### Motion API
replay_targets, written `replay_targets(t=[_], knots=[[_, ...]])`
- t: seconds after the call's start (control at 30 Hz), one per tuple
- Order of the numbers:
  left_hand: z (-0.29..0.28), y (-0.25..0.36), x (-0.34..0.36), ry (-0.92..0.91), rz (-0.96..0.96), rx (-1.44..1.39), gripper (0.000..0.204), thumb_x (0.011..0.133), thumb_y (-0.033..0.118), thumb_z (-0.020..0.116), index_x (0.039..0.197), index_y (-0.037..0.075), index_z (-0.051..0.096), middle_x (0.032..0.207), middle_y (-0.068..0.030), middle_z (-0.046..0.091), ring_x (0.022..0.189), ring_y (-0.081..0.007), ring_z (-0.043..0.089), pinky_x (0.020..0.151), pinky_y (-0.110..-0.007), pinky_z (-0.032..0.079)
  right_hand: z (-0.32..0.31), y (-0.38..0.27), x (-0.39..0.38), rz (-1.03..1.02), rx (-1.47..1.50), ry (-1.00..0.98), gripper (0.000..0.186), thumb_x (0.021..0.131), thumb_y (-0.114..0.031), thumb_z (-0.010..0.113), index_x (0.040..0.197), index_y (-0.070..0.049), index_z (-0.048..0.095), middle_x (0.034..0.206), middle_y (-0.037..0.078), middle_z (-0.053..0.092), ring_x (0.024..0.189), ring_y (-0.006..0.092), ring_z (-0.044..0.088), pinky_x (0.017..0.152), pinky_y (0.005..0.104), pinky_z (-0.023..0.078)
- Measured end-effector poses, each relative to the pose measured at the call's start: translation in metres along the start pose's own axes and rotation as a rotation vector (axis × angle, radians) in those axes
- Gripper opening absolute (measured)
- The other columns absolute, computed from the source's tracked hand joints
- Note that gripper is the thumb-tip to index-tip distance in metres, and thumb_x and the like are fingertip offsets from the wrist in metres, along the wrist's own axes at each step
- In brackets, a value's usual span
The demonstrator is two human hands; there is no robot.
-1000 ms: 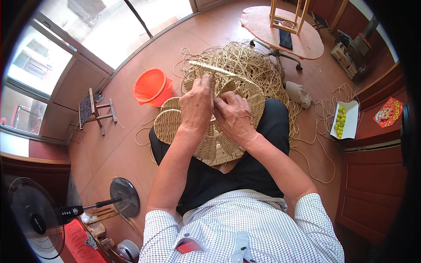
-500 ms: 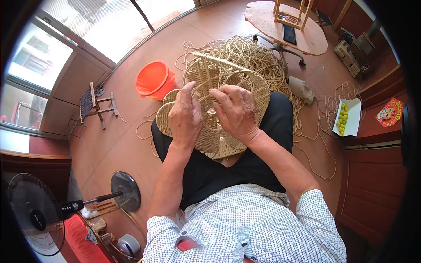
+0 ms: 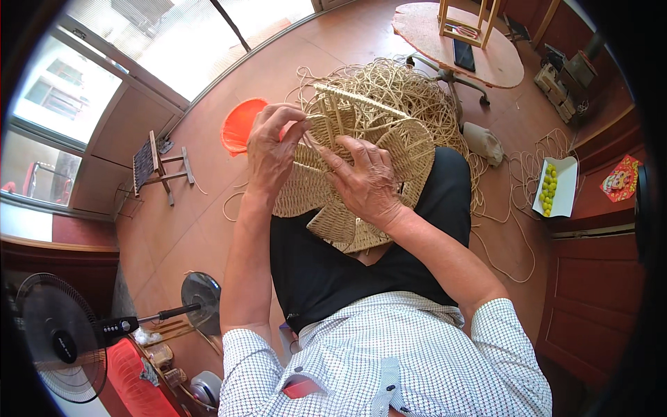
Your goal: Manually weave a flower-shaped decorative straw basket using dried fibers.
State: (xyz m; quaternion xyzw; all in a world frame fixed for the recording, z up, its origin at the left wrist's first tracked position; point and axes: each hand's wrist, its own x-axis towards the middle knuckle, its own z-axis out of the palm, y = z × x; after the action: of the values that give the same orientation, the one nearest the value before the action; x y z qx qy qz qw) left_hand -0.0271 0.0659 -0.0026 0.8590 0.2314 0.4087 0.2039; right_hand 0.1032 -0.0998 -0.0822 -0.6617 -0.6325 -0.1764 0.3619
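Observation:
A tan woven cord piece with curved panels and a cord-wrapped frame rests on my lap. My left hand is raised at its left side, thumb and forefinger pinched on a strand of cord. Closed over the middle of the woven piece, my right hand points its fingers toward the left one, and its palm side is hidden. Just beyond lies a big tangled heap of the same cord on the floor.
An orange-red bucket stands left of the woven piece. A small folding stool is farther left, and a fan stands at lower left. A wooden-topped round table is at far right, with a white tray of yellow-green fruit nearer.
My left hand has moved up and left, drawing the cord strand. My right hand has shifted slightly lower on the woven piece, whose left panels have swung toward me.

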Motion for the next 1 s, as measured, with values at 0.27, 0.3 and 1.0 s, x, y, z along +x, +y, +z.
replay_targets(t=[0.27,0.3,1.0], knots=[[0.002,-0.002,-0.004,-0.242,-0.376,-0.172,0.052,0.103,0.014,0.079,0.152,0.007,0.062,0.083,0.0005,0.07,0.081,-0.0075,0.065,0.076,-0.028,0.053,-0.001,-0.001,0.001,0.041,0.008,0.002,0.054,0.095,-0.026,0.079,0.148,-0.024,0.069,0.145,0.006,0.059,0.132,0.0274,0.058,0.108,0.047,0.044],[-0.003,-0.003,-0.006,-0.276,-0.379,-0.145,0.055,0.103,0.016,0.079,0.154,0.006,0.061,0.082,0.0013,0.067,0.078,-0.0066,0.062,0.074,-0.026,0.051,-0.002,-0.001,0.002,0.043,0.019,0.007,0.052,0.095,-0.025,0.079,0.146,-0.024,0.07,0.146,0.005,0.059,0.132,0.0273,0.058,0.108,0.0471,0.044],[-0.151,-0.023,-0.12,0.038,-0.579,0.621,0.065,0.089,0.001,0.066,0.153,0.012,0.064,0.075,-0.0047,0.06,0.065,-0.0192,0.057,0.064,-0.037,0.048,0.006,-0.003,0.027,-0.022,0.191,0.058,0.019,0.086,-0.015,0.076,0.104,-0.019,0.076,0.1,0.001,0.059,0.096,0.023,0.06,0.089,0.0423,0.045]])
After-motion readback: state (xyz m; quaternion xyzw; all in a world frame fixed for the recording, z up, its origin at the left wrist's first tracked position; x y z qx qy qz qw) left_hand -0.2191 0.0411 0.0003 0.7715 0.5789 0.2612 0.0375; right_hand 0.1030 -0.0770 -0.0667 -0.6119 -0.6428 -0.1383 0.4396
